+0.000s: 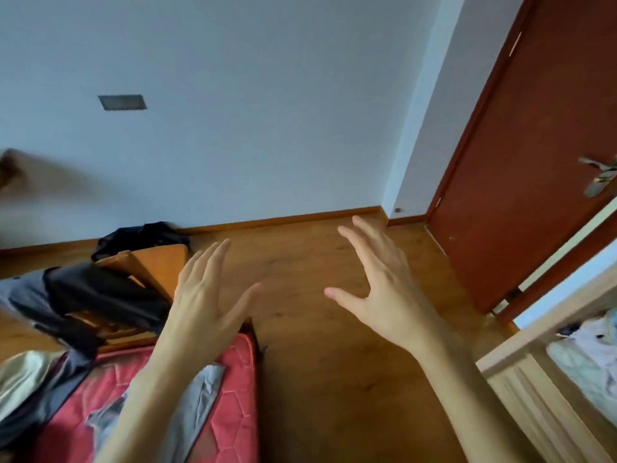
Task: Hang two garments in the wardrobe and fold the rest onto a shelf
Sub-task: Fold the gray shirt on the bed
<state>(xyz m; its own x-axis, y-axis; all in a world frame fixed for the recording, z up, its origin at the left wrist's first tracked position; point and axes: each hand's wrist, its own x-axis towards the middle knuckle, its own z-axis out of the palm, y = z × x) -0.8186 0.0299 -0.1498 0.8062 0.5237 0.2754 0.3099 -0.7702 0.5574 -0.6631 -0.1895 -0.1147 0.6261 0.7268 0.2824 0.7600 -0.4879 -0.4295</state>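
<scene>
left hand and right hand raised, fingers spread, grey garment lying lengthwise along red mattress

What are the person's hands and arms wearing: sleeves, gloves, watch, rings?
Nothing visible. The left hand and right hand are bare: no gloves or rings. The left forearm and right forearm run bare to the frame's edge: no sleeve, watch or bracelet.

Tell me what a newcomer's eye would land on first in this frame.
Two bare hands, the left hand and the right hand, are raised mid-frame with fingers spread, holding nothing, above the wooden floor. At lower left a red mattress carries a grey garment, with dark garments heaped over a wooden chair beyond it. A red-brown door fills the right edge.
</scene>
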